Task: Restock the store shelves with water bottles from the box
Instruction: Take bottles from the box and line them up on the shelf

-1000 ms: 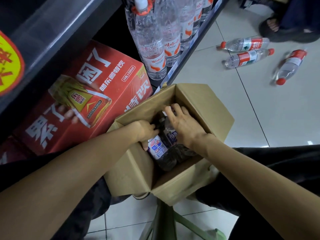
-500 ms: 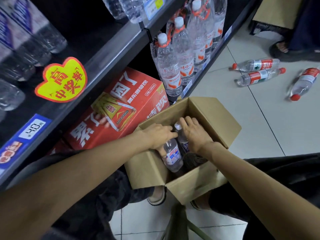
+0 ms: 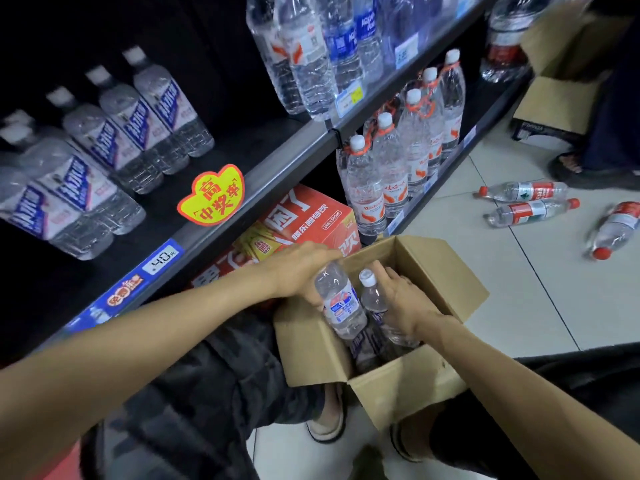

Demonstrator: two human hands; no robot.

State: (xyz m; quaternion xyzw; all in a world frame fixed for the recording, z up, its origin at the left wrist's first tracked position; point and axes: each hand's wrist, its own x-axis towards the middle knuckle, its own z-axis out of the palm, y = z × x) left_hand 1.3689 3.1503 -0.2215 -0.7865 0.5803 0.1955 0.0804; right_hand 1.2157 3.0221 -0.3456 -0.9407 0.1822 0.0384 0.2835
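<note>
My left hand [image 3: 298,271] and right hand [image 3: 403,301] each hold a water bottle [image 3: 341,303] over the box [image 3: 446,268] on the white floor [image 3: 519,306] beside the shelf [image 3: 242,188].

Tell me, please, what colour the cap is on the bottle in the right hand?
White, seen in the head view: the cap tops the bottle the right hand grips.

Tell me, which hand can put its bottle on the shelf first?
Probably the left hand. Its clear plastic water bottle is lifted higher out of the brown cardboard box, and the dark metal shelf is on that side.
</note>
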